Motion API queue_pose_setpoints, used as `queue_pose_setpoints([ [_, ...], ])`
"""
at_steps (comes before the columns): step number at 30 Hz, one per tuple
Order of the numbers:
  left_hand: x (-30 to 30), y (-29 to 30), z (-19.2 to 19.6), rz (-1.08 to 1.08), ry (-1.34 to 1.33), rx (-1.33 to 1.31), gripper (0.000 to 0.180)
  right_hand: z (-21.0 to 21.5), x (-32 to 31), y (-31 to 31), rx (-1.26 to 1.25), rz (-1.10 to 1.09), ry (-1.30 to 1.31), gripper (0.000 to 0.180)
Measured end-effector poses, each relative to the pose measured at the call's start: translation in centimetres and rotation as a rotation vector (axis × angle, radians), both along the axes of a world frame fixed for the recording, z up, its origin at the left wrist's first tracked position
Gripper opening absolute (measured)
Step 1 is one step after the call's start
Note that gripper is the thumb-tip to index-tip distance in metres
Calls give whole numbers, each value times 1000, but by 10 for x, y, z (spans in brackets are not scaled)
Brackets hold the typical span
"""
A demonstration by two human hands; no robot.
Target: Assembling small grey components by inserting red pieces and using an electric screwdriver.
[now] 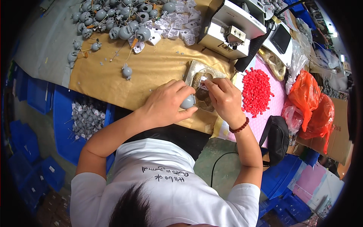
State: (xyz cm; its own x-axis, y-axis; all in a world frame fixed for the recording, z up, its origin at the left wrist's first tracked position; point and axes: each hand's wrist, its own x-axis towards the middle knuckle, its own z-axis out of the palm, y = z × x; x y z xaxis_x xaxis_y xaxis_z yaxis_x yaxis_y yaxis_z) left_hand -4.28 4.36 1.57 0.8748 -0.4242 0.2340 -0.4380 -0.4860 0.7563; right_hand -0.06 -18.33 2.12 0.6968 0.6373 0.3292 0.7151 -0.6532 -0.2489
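Between the thumb and fingers of my left hand [164,101] sits a smooth grey ball-shaped part [187,102]. Close to its right, my right hand [227,99] has thumb and forefinger pinched at a small white plastic piece [203,82], whose far side shows past the fingertips. Both hands are over a metal fixture [196,68] with dark rounded recesses, which lies on a gold-brown cloth [113,81]. Much of the fixture is covered by my hands. One loose grey ball part [127,72] rests on the cloth to the left.
Grey ball parts with wires [124,26] and white plastic pieces [176,24] are heaped at the back. A white machine [230,34] stands back right. Red caps [257,92] lie on pink sheeting, near a black pouch [278,136]. A blue bin [62,125] of grey parts is lower left.
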Motion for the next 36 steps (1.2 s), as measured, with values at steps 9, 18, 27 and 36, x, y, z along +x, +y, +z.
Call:
queue_pose_setpoints([
  [9,3,5,-4,-2,39,87,39,11,-1,0,-222,136,-44,33],
  [18,11,0,-2,71,-129,224,39,17,0,0,-320,228,-48,22],
  [27,18,-31,-24,42,-311,348,52,16,4,-70,439,-272,436,29],
  [36,22,-28,-24,13,-321,311,49,-23,-7,-64,163,-262,265,36],
])
